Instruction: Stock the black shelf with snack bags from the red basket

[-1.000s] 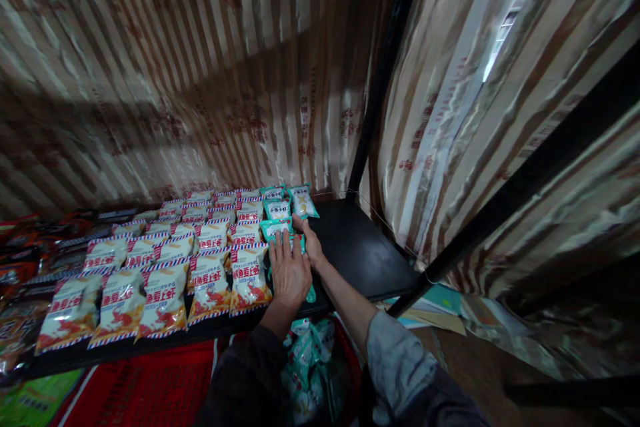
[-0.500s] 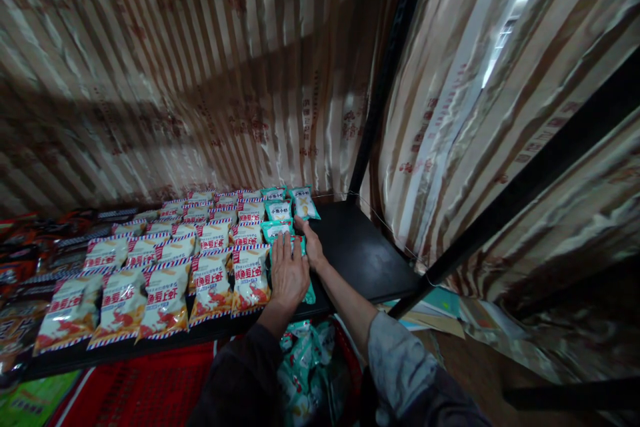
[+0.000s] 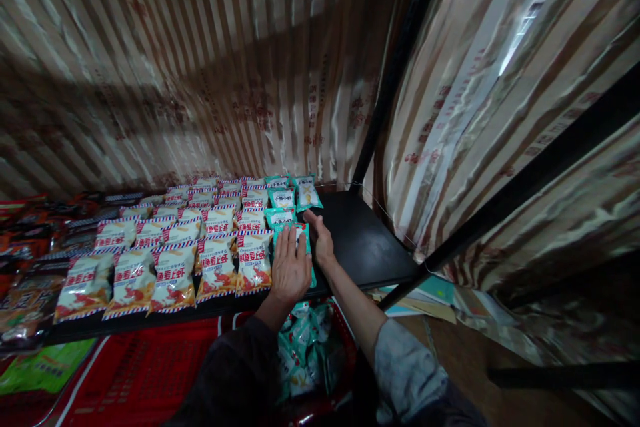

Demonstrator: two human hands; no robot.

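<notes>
My left hand (image 3: 291,267) lies flat, fingers stretched out, on a teal snack bag (image 3: 306,235) at the front of the shelf and covers most of it. Just to the right, my right hand (image 3: 320,241) is held on edge with its fingers extended, close beside that bag; whether it touches is hard to tell. Behind them, teal and white bags (image 3: 283,199) stand in a short column, with another teal bag (image 3: 307,193) at the back right. Left of my hands are rows of white and orange snack bags (image 3: 254,263) with striped edges.
The black shelf (image 3: 367,237) ends at a slanted metal post (image 3: 450,247) on the right. Below it, a red basket (image 3: 345,340) holds more teal bags (image 3: 305,347). A red crate (image 3: 145,360) stands left of it. Dark packets (image 3: 30,267) lie far left; a striped curtain (image 3: 225,80) hangs behind.
My right hand has drawn slightly away from the bag's right side. My left hand stays flat on the bag. The whole view has shifted a little.
</notes>
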